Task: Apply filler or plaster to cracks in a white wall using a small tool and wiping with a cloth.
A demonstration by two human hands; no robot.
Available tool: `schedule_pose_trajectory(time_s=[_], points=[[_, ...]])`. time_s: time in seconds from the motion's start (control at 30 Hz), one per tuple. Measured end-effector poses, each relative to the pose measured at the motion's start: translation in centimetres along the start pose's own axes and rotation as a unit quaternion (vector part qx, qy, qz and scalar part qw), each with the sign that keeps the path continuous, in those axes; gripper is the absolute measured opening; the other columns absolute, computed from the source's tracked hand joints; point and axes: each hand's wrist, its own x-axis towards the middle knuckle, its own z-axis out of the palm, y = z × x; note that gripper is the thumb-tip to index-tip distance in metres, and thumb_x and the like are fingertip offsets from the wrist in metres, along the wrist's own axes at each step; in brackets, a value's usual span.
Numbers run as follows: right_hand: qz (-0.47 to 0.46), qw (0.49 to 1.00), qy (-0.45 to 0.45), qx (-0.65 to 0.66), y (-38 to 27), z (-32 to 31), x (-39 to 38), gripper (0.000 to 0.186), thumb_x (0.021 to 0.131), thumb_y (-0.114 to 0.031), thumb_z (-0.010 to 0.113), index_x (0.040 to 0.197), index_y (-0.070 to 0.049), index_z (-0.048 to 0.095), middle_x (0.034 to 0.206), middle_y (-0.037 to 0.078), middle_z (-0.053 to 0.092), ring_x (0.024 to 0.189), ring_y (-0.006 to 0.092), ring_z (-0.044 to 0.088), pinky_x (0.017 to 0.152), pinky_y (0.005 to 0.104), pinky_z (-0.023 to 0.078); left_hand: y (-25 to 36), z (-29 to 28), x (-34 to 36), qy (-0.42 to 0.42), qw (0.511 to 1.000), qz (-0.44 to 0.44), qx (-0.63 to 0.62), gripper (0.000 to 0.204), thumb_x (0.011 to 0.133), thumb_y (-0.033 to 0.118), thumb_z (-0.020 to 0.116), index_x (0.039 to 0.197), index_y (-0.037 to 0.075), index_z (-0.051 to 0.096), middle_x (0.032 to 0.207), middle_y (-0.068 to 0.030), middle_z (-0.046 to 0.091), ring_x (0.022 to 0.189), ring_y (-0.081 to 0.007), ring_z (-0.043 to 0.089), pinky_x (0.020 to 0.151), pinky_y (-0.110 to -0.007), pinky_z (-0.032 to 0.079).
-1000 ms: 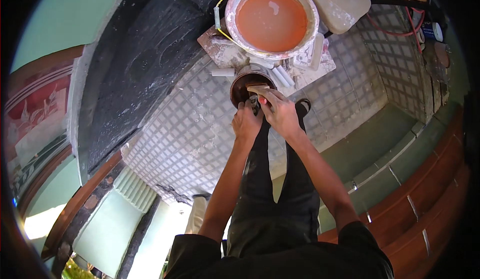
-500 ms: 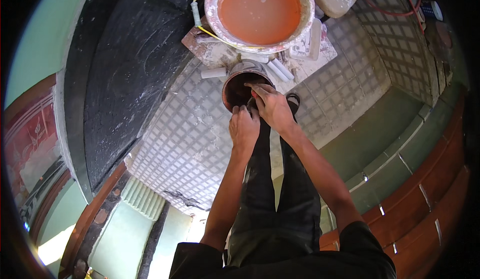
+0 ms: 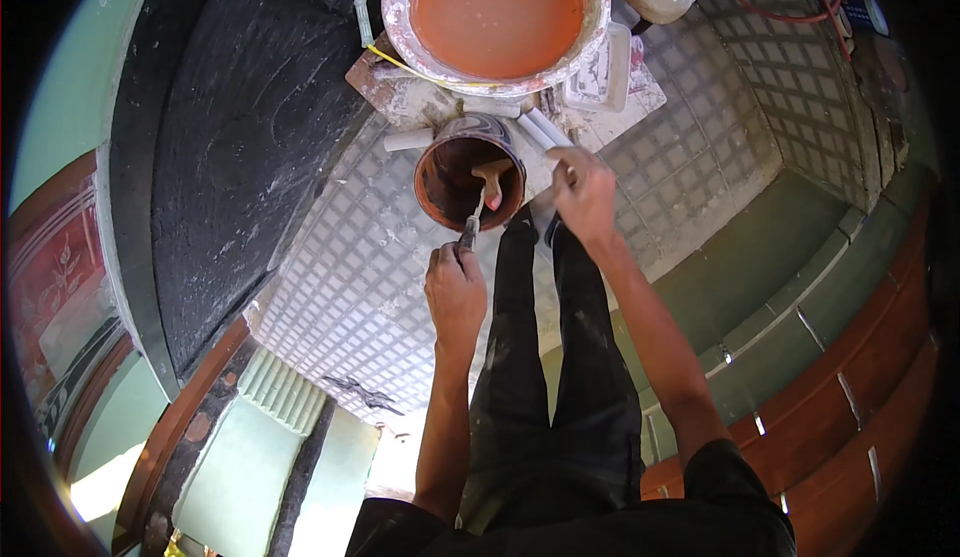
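Left hand [image 3: 455,292]: our fingers clenched on the handle of a brush [image 3: 482,197], its bristle end down inside the can [image 3: 470,179]. Right hand [image 3: 585,192]: fingers curled at the can's rim side; whether they grip it we cannot tell. Brush: light, stiff handle, soft wet bristles; best held mid-handle. Can: on the tiled floor [image 3: 380,277], likely heavy and slippery with paint. Beyond: bucket [image 3: 497,19] of orange paint.

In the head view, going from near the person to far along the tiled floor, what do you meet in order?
Left hand gripping a paintbrush → small dark paint can that the brush dips into → big bucket of orange paint on a paint-spattered board.
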Motion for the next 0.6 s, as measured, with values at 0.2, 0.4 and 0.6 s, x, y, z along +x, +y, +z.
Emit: schedule_pose_trajectory(time_s=[0.2,0.4,0.6], points=[[-0.088,0.982,-0.013,-0.164,7.9,3.1,3.7,0.049,0.085,-0.01,0.065,0.133,-0.008,0.056,0.123,0.017,0.06,0.114,0.0367,0.056,0.096,0.0456,0.047,1.2,-1.4,-1.2,0.015,0.998,-0.004,-0.055,0.027,0.096,0.016,0.05,0.096,-0.007,0.062,0.09,-0.0274,0.063,0.085,-0.0456,0.06,0.077,-0.051,0.045],[-0.077,0.946,-0.01,-0.316,9.4,6.1,4.5,0.061,0.084,-0.022,0.068,0.141,-0.011,0.048,0.119,0.012,0.058,0.115,0.0307,0.054,0.093,0.0461,0.045,0.9,-2.1,-3.4,0.024,0.991,-0.068,-0.109,0.034,0.095,0.02,0.047,0.099,-0.009,0.064,0.085,-0.0274,0.065,0.079,-0.0415,0.062,0.076,-0.044,0.048],[-0.087,0.955,-0.015,-0.285,10.9,6.3,5.1,0.057,0.084,-0.02,0.066,0.138,-0.009,0.05,0.121,0.014,0.06,0.113,0.0336,0.056,0.093,0.0484,0.045,-1.1,-1.6,-5.8,0.04,0.98,-0.093,-0.174,0.035,0.094,0.021,0.045,0.099,-0.008,0.064,0.067,-0.0078,0.053,0.058,-0.0156,0.047,0.055,-0.033,0.039]])
